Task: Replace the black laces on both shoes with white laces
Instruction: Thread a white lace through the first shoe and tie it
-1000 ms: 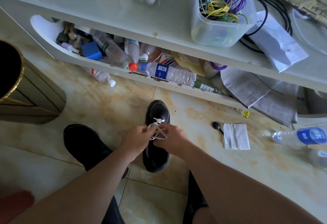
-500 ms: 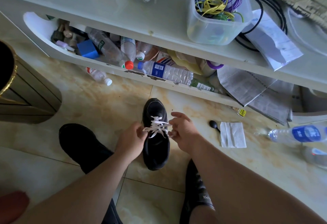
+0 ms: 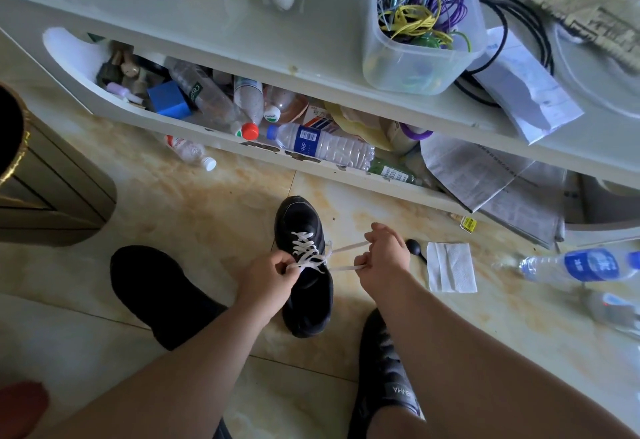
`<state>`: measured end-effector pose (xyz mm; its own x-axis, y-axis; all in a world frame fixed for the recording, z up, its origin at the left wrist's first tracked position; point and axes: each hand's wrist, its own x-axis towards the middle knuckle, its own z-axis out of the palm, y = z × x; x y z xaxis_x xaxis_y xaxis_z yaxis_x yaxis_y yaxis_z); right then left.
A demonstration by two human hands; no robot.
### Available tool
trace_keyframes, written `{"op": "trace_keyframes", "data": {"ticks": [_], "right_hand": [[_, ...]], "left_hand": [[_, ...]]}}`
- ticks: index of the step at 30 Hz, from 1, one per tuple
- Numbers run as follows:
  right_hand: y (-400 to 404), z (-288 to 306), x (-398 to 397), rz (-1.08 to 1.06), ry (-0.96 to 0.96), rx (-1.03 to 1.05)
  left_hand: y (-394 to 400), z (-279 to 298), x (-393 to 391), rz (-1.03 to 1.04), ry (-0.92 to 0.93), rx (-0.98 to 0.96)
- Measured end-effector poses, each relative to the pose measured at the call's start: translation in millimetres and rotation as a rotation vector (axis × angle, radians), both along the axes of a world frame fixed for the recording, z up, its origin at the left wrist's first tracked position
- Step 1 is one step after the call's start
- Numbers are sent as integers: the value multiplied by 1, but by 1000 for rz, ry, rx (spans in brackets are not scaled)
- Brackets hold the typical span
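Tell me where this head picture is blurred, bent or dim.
Head view: the shoe, white lace and both hands, left and right, are sharp; the bottles at the right edge smear with blur; the shelf edge bows from the wide lens; the light is soft and dim, with no hard shadows.

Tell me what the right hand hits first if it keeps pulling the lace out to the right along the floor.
Probably the small black bulb-shaped object just beyond the right hand, then the white napkin; depth is unclear.
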<state>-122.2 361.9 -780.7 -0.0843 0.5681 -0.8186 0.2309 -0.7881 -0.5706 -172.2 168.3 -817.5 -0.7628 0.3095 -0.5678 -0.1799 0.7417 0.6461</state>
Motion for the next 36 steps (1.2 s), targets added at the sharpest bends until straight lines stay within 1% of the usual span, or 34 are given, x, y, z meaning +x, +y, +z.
{"op": "trace_keyframes", "data": {"ticks": [1, 2, 3, 5, 6, 8, 9, 11, 12, 13, 14, 15, 16, 17, 18, 19, 20, 21, 23, 24, 28, 31, 32, 34, 36], "right_hand": [[3, 1, 1, 4, -27, 31], [6, 3, 3, 20, -56, 67], [8, 3, 4, 50, -86, 111], [9, 5, 5, 129, -128, 201], [8, 4, 6, 152, -145, 229], [8, 3, 7, 175, -169, 266], [9, 1, 9, 233, -198, 304], [8, -5, 13, 496, -290, 378], [7, -8, 15, 658, -331, 393], [5, -12, 17, 835, -397, 398], [3, -18, 20, 1008, -494, 422], [-1, -22, 22, 1145, -585, 462], [-5, -23, 23, 1238, -640, 518], [-11, -24, 24, 1288, -649, 572], [-16, -24, 23, 1318, -619, 613], [-21, -26, 21, 1342, -558, 630], [-26, -27, 19, 1355, -472, 612], [-31, -28, 16, 1356, -381, 575], [-39, -28, 13, 1363, -276, 482], [-41, -28, 14, 1381, -274, 475], [-39, -34, 25, 1412, -340, 589], [-34, -39, 27, 1404, -395, 624], [-33, -40, 27, 1399, -397, 630], [-32, -41, 27, 1395, -386, 635], [-31, -41, 28, 1401, -393, 649]], "left_hand": [[2, -3, 1, 23, 38, -8], [4, -7, 0, 106, 15, 29], [6, -8, -1, 254, -51, 96], [6, -12, -9, 635, -208, 238], [3, -14, -15, 777, -263, 280], [-9, -19, -27, 883, -293, 248], [-16, -21, -33, 918, -294, 207], [-27, -24, -42, 1022, -303, 148], [-29, -20, -44, 1073, -332, 127], [-28, -15, -43, 1079, -355, 83], [-25, -9, -40, 1005, -343, 10], [-21, -5, -36, 874, -281, -83], [-17, -2, -31, 716, -181, -148], [-13, -2, -25, 524, -60, -154], [-8, -2, -19, 318, 28, -106], [-3, -4, -12, 137, 73, -38], [0, -5, -7, 12, 78, 10], [4, -6, -3, -34, 64, 43], [6, -8, 0, -1, 62, 52], [5, -9, 1, 22, 56, 34], [-5, -18, 0, 44, 53, -4], [-10, -17, -5, 7, 186, -44], [-12, -16, -6, 24, 218, -57], [-13, -14, -7, 67, 228, -46], [-15, -16, -7, 11, 257, -38]]}}
